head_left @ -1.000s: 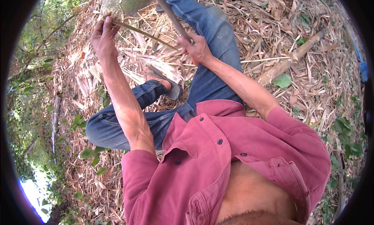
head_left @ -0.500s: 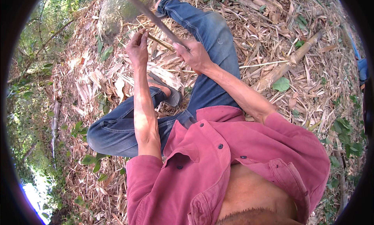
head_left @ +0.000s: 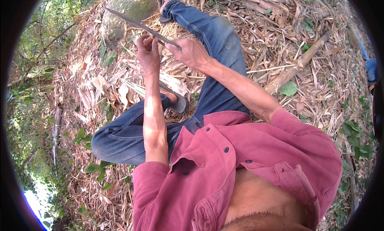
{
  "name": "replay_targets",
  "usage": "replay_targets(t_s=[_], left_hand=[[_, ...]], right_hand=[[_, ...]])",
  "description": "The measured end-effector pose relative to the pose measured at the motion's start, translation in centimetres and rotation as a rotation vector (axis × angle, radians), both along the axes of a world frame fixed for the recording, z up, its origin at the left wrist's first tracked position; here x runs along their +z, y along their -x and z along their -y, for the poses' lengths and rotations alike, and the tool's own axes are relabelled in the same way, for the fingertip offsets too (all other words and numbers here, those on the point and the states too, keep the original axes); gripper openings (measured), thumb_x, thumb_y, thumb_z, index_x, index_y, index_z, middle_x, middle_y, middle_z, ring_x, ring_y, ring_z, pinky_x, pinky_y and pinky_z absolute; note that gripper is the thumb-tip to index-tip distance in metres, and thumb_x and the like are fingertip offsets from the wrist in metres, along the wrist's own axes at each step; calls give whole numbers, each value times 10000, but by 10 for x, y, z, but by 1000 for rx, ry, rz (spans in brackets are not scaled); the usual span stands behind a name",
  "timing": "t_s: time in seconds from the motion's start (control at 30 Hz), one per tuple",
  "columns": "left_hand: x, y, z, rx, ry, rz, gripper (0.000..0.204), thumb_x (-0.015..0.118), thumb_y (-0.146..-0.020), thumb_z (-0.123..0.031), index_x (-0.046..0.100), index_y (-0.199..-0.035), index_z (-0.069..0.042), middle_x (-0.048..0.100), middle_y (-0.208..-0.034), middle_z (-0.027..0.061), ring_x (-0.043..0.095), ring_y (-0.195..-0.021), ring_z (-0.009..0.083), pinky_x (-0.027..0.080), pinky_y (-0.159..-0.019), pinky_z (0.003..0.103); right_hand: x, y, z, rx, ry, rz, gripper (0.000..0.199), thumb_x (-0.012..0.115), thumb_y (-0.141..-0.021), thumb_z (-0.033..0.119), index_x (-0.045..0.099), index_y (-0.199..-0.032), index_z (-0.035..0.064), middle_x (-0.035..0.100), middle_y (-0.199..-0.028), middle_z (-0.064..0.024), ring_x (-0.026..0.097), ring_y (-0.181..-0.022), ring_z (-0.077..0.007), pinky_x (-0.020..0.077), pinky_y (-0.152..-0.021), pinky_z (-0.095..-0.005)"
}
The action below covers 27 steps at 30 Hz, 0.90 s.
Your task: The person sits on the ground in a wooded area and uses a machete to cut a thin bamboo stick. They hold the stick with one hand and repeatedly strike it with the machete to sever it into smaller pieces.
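My right hand [head_left: 193, 54] is closed around the grip end of a long, dark, narrow-bladed knife [head_left: 134, 23]. Its blade slants up and left across my left hand's fingertips and ends in a point over the boulder. My left hand [head_left: 148, 55] is raised beside it, fingers and thumb pinched on a thin yellowish-brown strip. Only a short piece of the strip shows, just under the blade. Whether the blade touches the strip, I cannot tell. Both hands are above the ground between my legs in blue jeans [head_left: 222, 39].
A mossy boulder [head_left: 124, 19] lies beyond my hands. Dry leaves and shavings [head_left: 92, 95] cover the ground. A cut pole [head_left: 296, 65] lies to the right, and several pale thin strips [head_left: 134, 87] lie near my sandalled foot [head_left: 178, 103]. Green undergrowth borders the left.
The knife has swung lower, its whole blade now in view and its tip further left. My right hand has come slightly left, my left hand slightly right, so they are closer together.
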<state>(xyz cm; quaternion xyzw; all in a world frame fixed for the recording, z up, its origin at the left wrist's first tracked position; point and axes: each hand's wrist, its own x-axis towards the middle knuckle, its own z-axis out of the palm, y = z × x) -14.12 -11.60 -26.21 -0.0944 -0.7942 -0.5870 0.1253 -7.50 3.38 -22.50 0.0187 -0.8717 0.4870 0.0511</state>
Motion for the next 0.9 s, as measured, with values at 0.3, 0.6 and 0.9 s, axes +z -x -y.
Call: replay_targets(t_s=[0.3, 0.6, 0.9], left_hand=[[-7, 4, 0, -5, 111, -78, 262, 647, -864, -66, 522, -1093, -43, 685, -863, 106, 664, -812, 160, 515, -698, 289], [-9, 7, 1, -37, 91, -59, 283, 646, -871, -81, 526, -1124, -40, 670, -924, 102, 650, -842, 171, 514, -721, 286], [133, 82, 14, 242, 119, -831, 308, 578, -882, -224, 534, -1072, 16, 559, -1075, 148, 554, -1010, 253, 473, -901, 369]], right_hand=[[7, 5, 0, 3, -42, 61, 412, 523, -880, 375, 637, -757, -1, 597, -636, -254, 624, -635, -402, 476, -615, -485], [13, 13, 2, -19, -192, 96, 421, 542, -873, 360, 651, -769, -33, 619, -689, -276, 635, -697, -427, 508, -682, -492], [13, 2, 8, -21, -197, 143, 443, 555, -862, 367, 653, -781, -57, 614, -679, -291, 632, -693, -449, 511, -690, -497]])
